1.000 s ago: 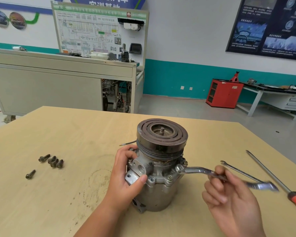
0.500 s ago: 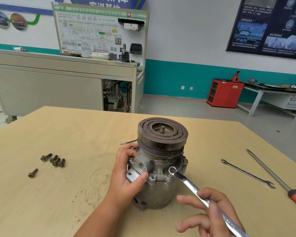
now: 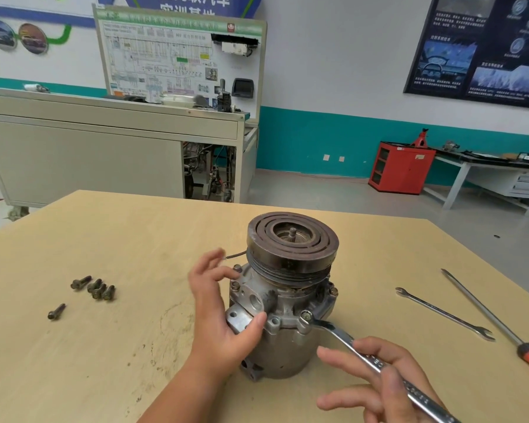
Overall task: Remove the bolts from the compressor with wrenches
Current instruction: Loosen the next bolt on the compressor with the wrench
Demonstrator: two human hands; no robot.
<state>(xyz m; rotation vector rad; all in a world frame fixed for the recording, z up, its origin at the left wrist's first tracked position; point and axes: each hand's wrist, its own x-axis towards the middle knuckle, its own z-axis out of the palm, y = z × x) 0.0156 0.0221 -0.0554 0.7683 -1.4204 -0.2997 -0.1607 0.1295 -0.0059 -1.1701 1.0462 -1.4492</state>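
The grey metal compressor (image 3: 287,340) stands upright on the wooden table (image 3: 135,239), its dark grooved pulley on top. My left hand (image 3: 220,315) rests against its left flange, thumb on the bracket, fingers spread and lifted. My right hand (image 3: 379,383) holds the handle of a ring wrench (image 3: 333,329), whose ring end sits over a bolt (image 3: 306,316) on the front flange. More bolts (image 3: 333,290) remain in the flange. Several removed bolts (image 3: 95,289) lie on the table to the left.
A thin open-end wrench (image 3: 443,312) and a long screwdriver with an orange handle (image 3: 495,322) lie on the table at the right. A short wire (image 3: 235,255) sticks out behind the compressor. The table's far edge borders open floor.
The wrench handle swung from pointing right to pointing toward me, with my right hand following. My left hand's fingers have lifted off the compressor; only the thumb stays on it.
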